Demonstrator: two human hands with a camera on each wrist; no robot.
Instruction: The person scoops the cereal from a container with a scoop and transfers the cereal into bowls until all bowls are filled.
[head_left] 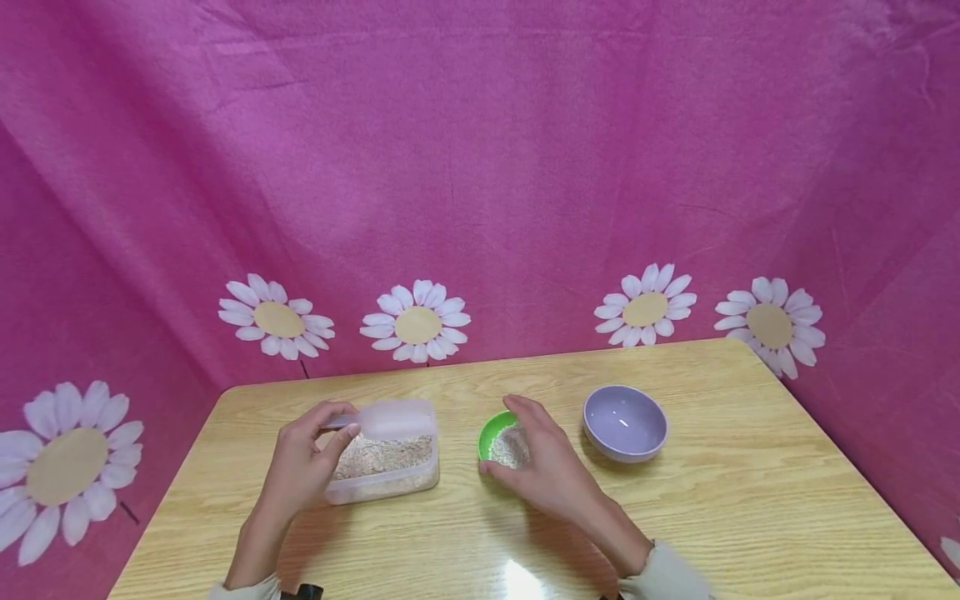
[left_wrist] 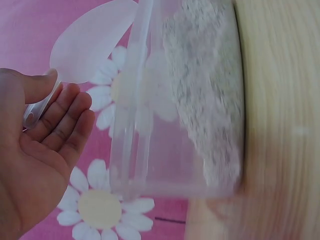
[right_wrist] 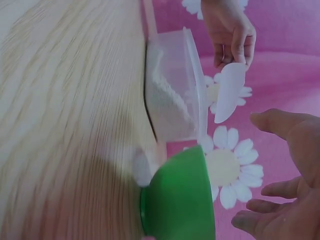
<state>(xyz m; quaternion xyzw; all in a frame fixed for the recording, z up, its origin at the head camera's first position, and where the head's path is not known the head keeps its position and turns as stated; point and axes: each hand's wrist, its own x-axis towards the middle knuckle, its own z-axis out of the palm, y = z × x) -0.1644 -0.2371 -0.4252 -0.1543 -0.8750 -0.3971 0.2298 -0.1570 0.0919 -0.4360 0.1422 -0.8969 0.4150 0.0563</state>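
Observation:
My left hand [head_left: 339, 422] pinches the handle of a translucent plastic scoop [head_left: 393, 418] and holds it just above a clear plastic container [head_left: 384, 477] of pale oat flakes. In the left wrist view the left hand [left_wrist: 62, 95] has its thumb and fingers on the handle, and the scoop [left_wrist: 90, 45] hangs beside the container [left_wrist: 185, 100]. My right hand [head_left: 525, 443] hovers with relaxed fingers over a small green bowl [head_left: 489, 432] that holds some flakes. The right wrist view shows the right hand [right_wrist: 270, 170] apart from the green bowl [right_wrist: 180, 200].
An empty lilac bowl [head_left: 625, 422] stands right of the green bowl on the wooden table [head_left: 720, 517]. Pink cloth with white daisies [head_left: 418, 325] hangs behind and at both sides of the table.

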